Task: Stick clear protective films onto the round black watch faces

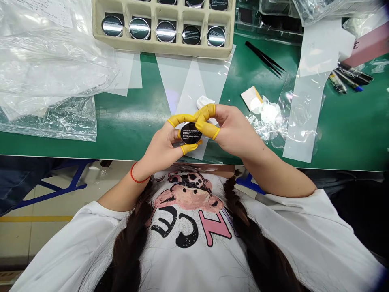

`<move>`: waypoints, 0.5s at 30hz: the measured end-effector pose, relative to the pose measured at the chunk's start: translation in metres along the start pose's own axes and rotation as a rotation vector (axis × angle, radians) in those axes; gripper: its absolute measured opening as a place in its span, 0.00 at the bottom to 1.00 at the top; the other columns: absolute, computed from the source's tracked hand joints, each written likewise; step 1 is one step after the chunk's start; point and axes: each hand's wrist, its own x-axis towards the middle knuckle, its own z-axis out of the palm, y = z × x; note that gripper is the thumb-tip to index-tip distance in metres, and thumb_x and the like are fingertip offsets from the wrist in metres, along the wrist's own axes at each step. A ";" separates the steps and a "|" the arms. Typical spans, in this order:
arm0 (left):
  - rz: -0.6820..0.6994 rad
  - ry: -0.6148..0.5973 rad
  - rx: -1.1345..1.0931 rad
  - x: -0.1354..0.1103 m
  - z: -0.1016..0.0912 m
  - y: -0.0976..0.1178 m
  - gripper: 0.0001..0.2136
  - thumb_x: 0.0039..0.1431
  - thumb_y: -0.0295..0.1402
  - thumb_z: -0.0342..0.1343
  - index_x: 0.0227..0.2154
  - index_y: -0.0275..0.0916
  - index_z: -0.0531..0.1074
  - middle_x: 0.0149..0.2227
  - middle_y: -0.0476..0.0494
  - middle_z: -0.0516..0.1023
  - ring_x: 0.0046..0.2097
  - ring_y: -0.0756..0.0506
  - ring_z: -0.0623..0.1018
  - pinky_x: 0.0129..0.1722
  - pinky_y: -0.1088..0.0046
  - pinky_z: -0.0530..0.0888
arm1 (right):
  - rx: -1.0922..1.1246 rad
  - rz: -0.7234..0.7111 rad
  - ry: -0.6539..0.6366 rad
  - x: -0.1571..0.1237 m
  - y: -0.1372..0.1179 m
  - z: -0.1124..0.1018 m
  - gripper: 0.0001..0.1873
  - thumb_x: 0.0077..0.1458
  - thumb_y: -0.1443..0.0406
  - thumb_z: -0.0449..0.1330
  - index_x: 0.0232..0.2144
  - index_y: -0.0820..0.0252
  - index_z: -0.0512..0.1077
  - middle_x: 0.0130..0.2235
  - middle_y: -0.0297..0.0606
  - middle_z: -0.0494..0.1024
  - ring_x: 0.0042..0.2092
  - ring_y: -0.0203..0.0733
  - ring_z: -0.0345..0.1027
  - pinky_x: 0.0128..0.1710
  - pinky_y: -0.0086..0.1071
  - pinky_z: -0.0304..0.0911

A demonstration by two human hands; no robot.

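Close in front of my chest, my left hand (164, 146) grips a round black watch face (191, 136) by its edge. White printed lines of text show on the face, which is turned up toward me. Yellow finger cots cover the fingertips of both hands. My right hand (229, 125) has its thumb and forefinger pinched together at the upper right rim of the watch face. Whether a thin film lies between those tips is hidden. Just behind the fingers, a crumpled white cloth or tissue (204, 101) rests on the table.
A beige compartment tray (164, 48) at the back holds several similar round faces. Black tweezers (264, 59) lie right of it. Clear scraps (270, 115), pens (349, 77) and a white strip (304, 117) occupy the right side. Plastic bags (54, 65) cover the left of the green table (130, 138).
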 end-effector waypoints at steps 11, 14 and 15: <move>0.012 -0.010 -0.012 0.000 0.000 0.001 0.28 0.53 0.35 0.71 0.55 0.45 0.67 0.37 0.52 0.86 0.41 0.45 0.87 0.45 0.71 0.81 | -0.104 -0.073 0.031 -0.001 0.001 0.000 0.03 0.53 0.66 0.63 0.30 0.60 0.72 0.36 0.35 0.79 0.40 0.38 0.71 0.46 0.37 0.66; 0.006 -0.005 -0.019 0.000 0.000 0.001 0.28 0.53 0.35 0.72 0.55 0.45 0.67 0.37 0.52 0.86 0.41 0.45 0.87 0.44 0.71 0.82 | -0.125 -0.072 0.043 -0.002 0.001 0.001 0.04 0.54 0.65 0.63 0.31 0.59 0.72 0.37 0.35 0.79 0.41 0.40 0.71 0.47 0.38 0.66; 0.006 -0.005 -0.023 0.000 0.000 0.000 0.28 0.53 0.35 0.72 0.55 0.45 0.67 0.37 0.52 0.86 0.41 0.45 0.87 0.44 0.71 0.82 | -0.129 -0.067 0.048 -0.002 0.001 0.002 0.04 0.54 0.65 0.63 0.31 0.59 0.72 0.38 0.35 0.79 0.42 0.40 0.71 0.48 0.38 0.66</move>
